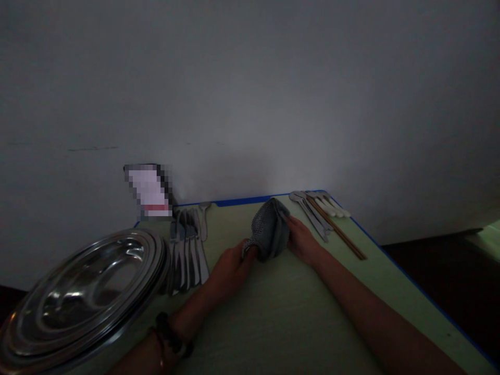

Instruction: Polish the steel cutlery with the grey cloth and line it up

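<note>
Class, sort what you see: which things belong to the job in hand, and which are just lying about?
In the job:
grey cloth, held by the left hand and right hand; anything inside is hidden

Apparently just lying about:
stacked metal dishes
cutlery beside the dishes
metal spoons
wooden chopsticks
white-handled cutlery
pixelated device

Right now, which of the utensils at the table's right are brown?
The two chopsticks; the metal utensils on their left are silvery, and the white-parted utensils on their right aren't brown.
</note>
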Demonstrator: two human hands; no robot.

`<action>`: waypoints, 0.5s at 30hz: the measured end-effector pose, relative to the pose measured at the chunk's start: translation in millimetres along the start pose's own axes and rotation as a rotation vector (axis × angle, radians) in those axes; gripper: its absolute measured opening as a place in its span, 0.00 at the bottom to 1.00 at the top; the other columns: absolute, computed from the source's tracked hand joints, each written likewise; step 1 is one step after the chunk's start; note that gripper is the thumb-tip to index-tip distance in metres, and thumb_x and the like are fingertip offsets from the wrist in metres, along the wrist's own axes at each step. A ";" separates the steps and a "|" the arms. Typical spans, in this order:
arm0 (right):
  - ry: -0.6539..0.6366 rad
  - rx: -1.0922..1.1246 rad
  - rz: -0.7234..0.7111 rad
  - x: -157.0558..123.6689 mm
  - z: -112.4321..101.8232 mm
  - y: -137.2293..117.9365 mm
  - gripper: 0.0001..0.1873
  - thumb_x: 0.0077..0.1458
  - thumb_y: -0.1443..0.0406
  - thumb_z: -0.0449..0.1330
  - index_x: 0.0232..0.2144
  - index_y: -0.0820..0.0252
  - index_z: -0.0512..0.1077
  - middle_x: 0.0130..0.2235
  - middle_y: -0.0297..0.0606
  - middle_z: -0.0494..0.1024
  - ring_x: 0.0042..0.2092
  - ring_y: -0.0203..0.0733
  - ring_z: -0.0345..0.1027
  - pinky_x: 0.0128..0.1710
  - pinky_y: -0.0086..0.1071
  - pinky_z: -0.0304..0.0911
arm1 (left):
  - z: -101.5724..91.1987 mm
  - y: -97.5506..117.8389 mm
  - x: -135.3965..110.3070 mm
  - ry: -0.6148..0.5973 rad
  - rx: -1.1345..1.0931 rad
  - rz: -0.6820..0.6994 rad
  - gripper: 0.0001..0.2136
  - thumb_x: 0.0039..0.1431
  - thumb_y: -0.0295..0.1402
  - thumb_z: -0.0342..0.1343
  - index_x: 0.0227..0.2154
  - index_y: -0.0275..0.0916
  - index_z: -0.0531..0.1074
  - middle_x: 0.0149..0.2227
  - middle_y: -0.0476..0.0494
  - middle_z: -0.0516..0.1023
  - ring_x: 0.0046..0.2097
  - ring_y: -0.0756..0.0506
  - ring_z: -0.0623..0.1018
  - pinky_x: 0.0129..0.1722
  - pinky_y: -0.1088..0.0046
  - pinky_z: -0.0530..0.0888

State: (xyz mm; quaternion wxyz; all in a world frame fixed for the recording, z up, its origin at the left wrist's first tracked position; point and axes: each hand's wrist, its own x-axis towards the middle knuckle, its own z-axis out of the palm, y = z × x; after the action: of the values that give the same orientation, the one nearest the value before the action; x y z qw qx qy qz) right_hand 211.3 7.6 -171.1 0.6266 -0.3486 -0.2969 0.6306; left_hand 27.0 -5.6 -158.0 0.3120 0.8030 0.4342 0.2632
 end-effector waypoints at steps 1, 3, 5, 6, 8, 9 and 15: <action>0.035 0.007 -0.008 -1.3 3.2 0.0 0.10 0.39 0.60 0.65 0.26 0.56 0.72 0.26 0.30 0.76 0.35 0.39 0.69 0.37 0.32 0.63 | 0.4 0.1 -0.5 -0.001 0.025 -0.006 0.13 0.60 0.38 0.42 0.30 0.40 0.71 0.27 0.47 0.76 0.28 0.45 0.74 0.27 0.75 0.65; 0.129 0.027 -0.034 -2.9 9.3 2.6 0.09 0.39 0.59 0.64 0.24 0.57 0.72 0.23 0.29 0.75 0.32 0.38 0.67 0.36 0.32 0.62 | 1.2 -0.3 -1.6 -0.008 0.055 -0.006 0.14 0.60 0.38 0.42 0.29 0.40 0.71 0.27 0.46 0.76 0.27 0.45 0.74 0.26 0.74 0.64; 0.241 0.051 -0.056 -3.7 14.2 7.5 0.09 0.41 0.58 0.63 0.22 0.57 0.72 0.21 0.29 0.73 0.29 0.37 0.65 0.36 0.31 0.62 | 1.9 -1.2 -2.5 -0.021 0.069 -0.002 0.14 0.60 0.38 0.42 0.29 0.40 0.71 0.27 0.46 0.76 0.26 0.46 0.74 0.25 0.74 0.64; 0.290 0.063 -0.066 -3.9 16.1 10.0 0.08 0.41 0.58 0.62 0.21 0.57 0.72 0.21 0.29 0.73 0.28 0.36 0.65 0.36 0.31 0.62 | 2.2 -1.9 -2.9 -0.033 0.078 0.000 0.14 0.60 0.38 0.42 0.30 0.40 0.71 0.26 0.46 0.77 0.26 0.46 0.74 0.25 0.74 0.64; 0.358 0.073 -0.088 -4.2 18.8 13.8 0.08 0.40 0.59 0.62 0.20 0.56 0.71 0.21 0.28 0.73 0.28 0.35 0.64 0.37 0.30 0.62 | 2.7 -3.5 -3.5 -0.069 0.107 0.008 0.14 0.60 0.39 0.42 0.32 0.40 0.72 0.26 0.46 0.77 0.26 0.45 0.74 0.25 0.74 0.64; 0.374 0.069 -0.098 -4.4 19.5 14.8 0.08 0.39 0.59 0.63 0.19 0.56 0.71 0.21 0.28 0.73 0.28 0.35 0.64 0.38 0.30 0.62 | 2.8 -4.3 -3.7 -0.091 0.128 0.014 0.14 0.60 0.39 0.42 0.34 0.40 0.71 0.27 0.46 0.77 0.27 0.45 0.74 0.26 0.74 0.65; 0.260 0.034 -0.044 -2.1 14.7 13.0 0.12 0.41 0.56 0.62 0.26 0.58 0.73 0.24 0.29 0.76 0.31 0.37 0.68 0.38 0.31 0.63 | 1.6 -3.7 -4.2 -0.102 0.125 0.008 0.14 0.62 0.38 0.40 0.40 0.38 0.67 0.34 0.43 0.77 0.35 0.44 0.76 0.34 0.73 0.67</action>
State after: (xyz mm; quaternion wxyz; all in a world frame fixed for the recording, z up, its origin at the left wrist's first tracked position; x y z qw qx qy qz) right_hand 191.7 5.9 -173.0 0.6792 -0.4102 -0.2103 0.5712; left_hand 24.1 -8.1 -162.4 0.2820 0.8350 0.4300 0.1959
